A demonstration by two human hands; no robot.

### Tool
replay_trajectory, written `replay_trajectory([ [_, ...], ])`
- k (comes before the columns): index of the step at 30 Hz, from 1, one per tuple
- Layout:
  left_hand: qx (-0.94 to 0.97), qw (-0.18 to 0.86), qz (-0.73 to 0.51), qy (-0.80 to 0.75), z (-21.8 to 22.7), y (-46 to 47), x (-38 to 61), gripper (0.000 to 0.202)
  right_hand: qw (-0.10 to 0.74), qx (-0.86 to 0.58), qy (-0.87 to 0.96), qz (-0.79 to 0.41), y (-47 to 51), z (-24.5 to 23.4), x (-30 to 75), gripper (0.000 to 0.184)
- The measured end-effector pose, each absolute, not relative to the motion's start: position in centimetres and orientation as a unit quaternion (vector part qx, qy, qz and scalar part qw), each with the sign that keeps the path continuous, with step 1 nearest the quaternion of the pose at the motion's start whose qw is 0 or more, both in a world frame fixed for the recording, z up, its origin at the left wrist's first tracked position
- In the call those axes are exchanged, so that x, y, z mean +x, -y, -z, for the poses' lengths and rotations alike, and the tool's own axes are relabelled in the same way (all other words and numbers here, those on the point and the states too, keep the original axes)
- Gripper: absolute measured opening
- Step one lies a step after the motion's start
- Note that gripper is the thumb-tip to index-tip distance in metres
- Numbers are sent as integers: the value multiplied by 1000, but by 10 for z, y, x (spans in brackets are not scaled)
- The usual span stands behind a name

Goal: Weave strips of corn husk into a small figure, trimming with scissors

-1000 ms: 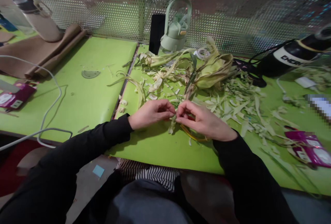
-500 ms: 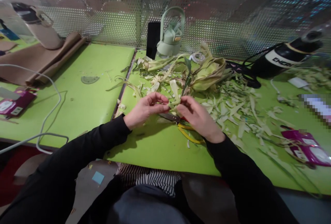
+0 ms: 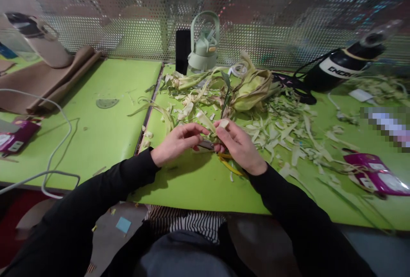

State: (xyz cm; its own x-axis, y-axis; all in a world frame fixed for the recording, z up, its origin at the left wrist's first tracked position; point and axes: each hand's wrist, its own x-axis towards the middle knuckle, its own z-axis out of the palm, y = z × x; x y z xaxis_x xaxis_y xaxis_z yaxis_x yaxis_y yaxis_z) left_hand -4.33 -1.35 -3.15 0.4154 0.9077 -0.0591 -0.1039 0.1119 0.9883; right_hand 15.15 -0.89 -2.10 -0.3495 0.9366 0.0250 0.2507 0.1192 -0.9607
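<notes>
A pale, folded strip of corn husk (image 3: 206, 122) is between my hands above the near part of the table. My right hand (image 3: 241, 145) pinches it, thumb on top, and one pale end sticks up by the fingertips. My left hand (image 3: 177, 142) has its thumb and forefinger drawn together at the strip's left side; its exact hold is partly hidden. Under the hands lie scissors with yellow-edged handles (image 3: 231, 167), their blade partly covered. Just behind, a heap of husk (image 3: 251, 93) spreads out, with a green strip standing up in front.
Cut husk scraps (image 3: 288, 129) litter the right side of the green table (image 3: 192, 191). A pale green bottle (image 3: 203, 53) stands at the back, a black bottle (image 3: 339, 70) leans at right. Purple packets (image 3: 376, 172), a white cable (image 3: 68, 127) and brown paper (image 3: 48, 85) lie around.
My right hand has turned over the husk strip, bringing its thumb on top and folding the strip. My left thumb has drawn back slightly. The whole view has shifted a little.
</notes>
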Motion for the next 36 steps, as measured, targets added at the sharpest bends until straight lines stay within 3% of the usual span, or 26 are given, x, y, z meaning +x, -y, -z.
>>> replay_trajectory([
  [10,586,683,-258,-351,29,11,-51,45,316,-501,651,-474,5,19,153,40],
  [15,665,614,-238,-354,28,17,-45,18,316,-506,722,-350,11,21,146,40],
  [20,658,599,-267,-369,33,18,-41,31,289,-478,765,-321,18,13,145,41],
  [25,556,702,-295,-333,30,16,-45,25,329,-470,769,-282,17,7,150,31],
  [29,507,727,-295,-356,27,17,-45,29,359,-462,770,-253,18,10,149,31],
  [36,502,746,-264,-348,28,20,-42,31,392,-480,697,-360,11,13,154,38],
])
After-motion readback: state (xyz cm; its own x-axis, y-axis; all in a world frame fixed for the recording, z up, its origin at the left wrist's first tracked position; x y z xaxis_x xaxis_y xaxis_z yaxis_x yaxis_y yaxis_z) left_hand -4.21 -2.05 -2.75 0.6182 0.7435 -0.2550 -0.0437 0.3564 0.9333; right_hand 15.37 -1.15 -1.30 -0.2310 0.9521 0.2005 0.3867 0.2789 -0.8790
